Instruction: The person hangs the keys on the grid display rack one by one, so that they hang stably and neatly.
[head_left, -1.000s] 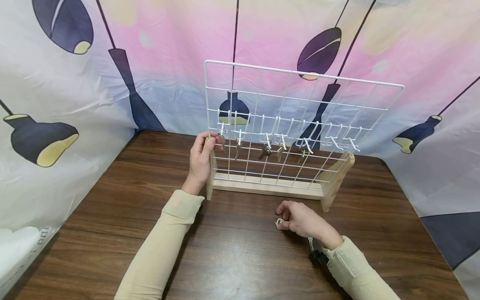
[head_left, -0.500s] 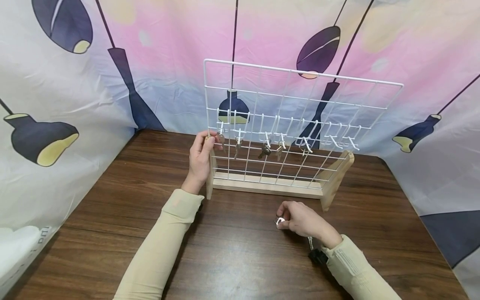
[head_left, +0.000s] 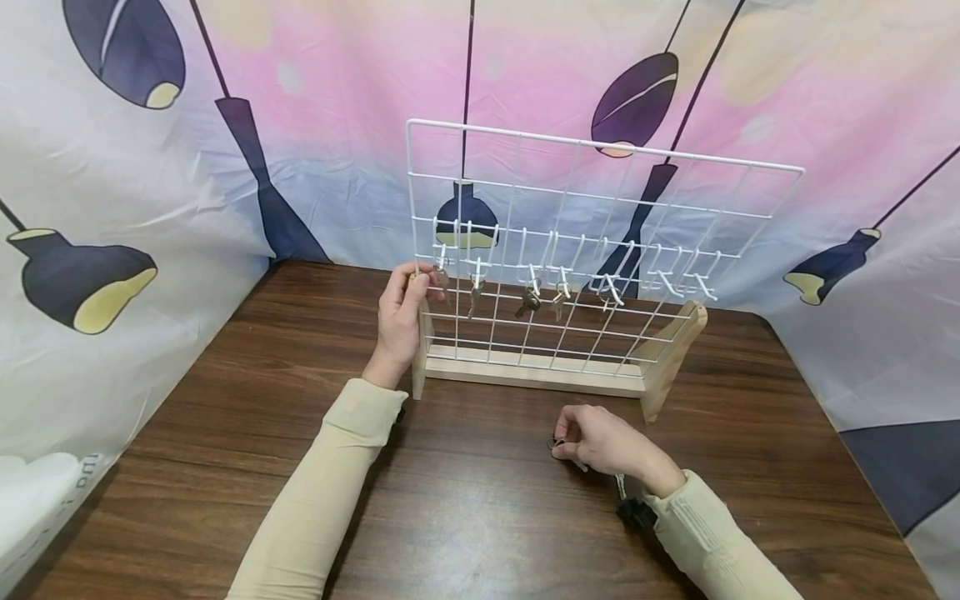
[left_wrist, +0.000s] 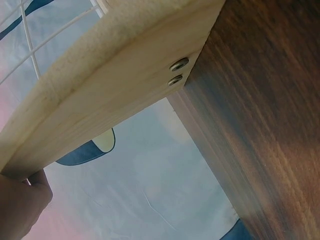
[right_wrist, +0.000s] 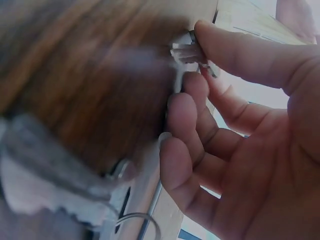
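A white wire grid rack (head_left: pixel 525 283) on wooden feet stands on the table. From its hooks hang several keys, among them a dark key (head_left: pixel 529 302) near the middle. My left hand (head_left: pixel 399 321) grips the rack's left end where the wire meets the wooden side piece (left_wrist: pixel 115 80); only part of the left hand (left_wrist: pixel 22 205) shows in the left wrist view. In front of the rack, just above the table, my right hand (head_left: pixel 606 440) pinches a small metal key (right_wrist: pixel 187 53) between thumb and index finger. Its other fingers are curled. A ring (head_left: pixel 556 443) shows at the fingertips.
Two white hooks at the rack's right end, one a prong hook (head_left: pixel 703 286), carry no keys. The right wooden foot (head_left: pixel 675 358) stands beyond my right hand. A printed curtain (head_left: pixel 337 167) closes off the back. A white bag (head_left: pixel 37 508) lies at far left.
The key in my right hand has turned between the fingers, and its bright face no longer shows at the fingertips. My left hand stays on the rack's end.
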